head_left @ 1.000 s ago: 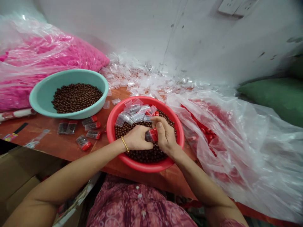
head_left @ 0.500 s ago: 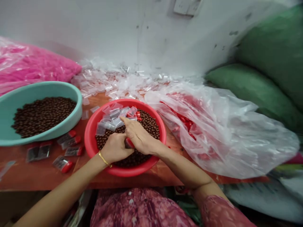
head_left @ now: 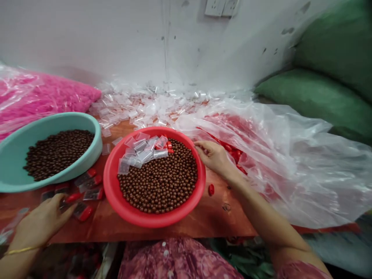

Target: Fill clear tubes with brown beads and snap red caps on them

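My left hand [head_left: 43,221] is at the left, thumb and fingers closed around a small clear box with a red cap [head_left: 73,197], among several similar boxes [head_left: 93,193] with dark contents. My right hand [head_left: 213,158] is beside the right rim of the red basin [head_left: 154,221], fingers curled, a gap between thumb and forefinger, nothing visible in them. Shiny brown beads [head_left: 162,180] fill the basin. Clear empty cases [head_left: 139,149] and a few red caps [head_left: 169,145] lie on the beads. Right of the basin lies a loose red cap [head_left: 211,190].
A teal basin [head_left: 97,143] with more brown beads [head_left: 61,151] stands left. Pink goods in plastic [head_left: 58,93] lie behind it. Clear cases [head_left: 139,108] cover the table's back along the wall. A plastic bag [head_left: 290,166] of red caps [head_left: 235,155] and green sacks [head_left: 314,100] are right.
My hands were together over the red basin with a red-capped box. The left has moved to the boxes at the left, holding one; the right has moved right to the rim.
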{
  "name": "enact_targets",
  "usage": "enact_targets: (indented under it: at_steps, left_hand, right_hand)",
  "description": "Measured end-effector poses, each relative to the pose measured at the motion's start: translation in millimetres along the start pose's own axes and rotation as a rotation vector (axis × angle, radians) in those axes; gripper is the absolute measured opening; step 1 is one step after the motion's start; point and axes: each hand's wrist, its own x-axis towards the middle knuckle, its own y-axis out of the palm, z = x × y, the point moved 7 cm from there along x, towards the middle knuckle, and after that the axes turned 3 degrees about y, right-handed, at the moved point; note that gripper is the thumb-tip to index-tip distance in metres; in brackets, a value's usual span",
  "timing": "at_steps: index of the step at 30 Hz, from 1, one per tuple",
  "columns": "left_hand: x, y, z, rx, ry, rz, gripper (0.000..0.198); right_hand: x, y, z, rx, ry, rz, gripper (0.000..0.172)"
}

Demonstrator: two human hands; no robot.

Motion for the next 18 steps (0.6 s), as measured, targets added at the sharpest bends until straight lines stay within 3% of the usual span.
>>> enact_targets:
  at_steps: [2,5,7,9,13,18]
  left_hand:
    - [-2,-18.9,-23,0.113,0.123,-0.163,0.020]
    - [-4,-41.2,-85,0.227,0.333,-0.319,0.026]
    - [-1,-43.5,-128,0.263,0.493,-0.302,0.026]
    - [8,-34.6,-161,0.301,0.636,-0.174,0.027]
    - [35,-16.4,-183,0.437,0.604,0.048,0.024]
    - [52,-9.0,-187,0.470,0.453,0.073,0.039]
  right_hand:
    - [11,25,29,-0.104,-0.129,0.137,0.024]
    - [28,67,58,-0.295,-0.206,0.357,0.026]
    - [36,86,63,-0.391,-0.201,0.438,0.028]
    - [38,95,64,-0.442,-0.207,0.490,0.029]
    - [32,88,63,-0.474,-0.213,0.538,0.026]
    - [20,65,50,-0.388,-0.028,0.415,0.023]
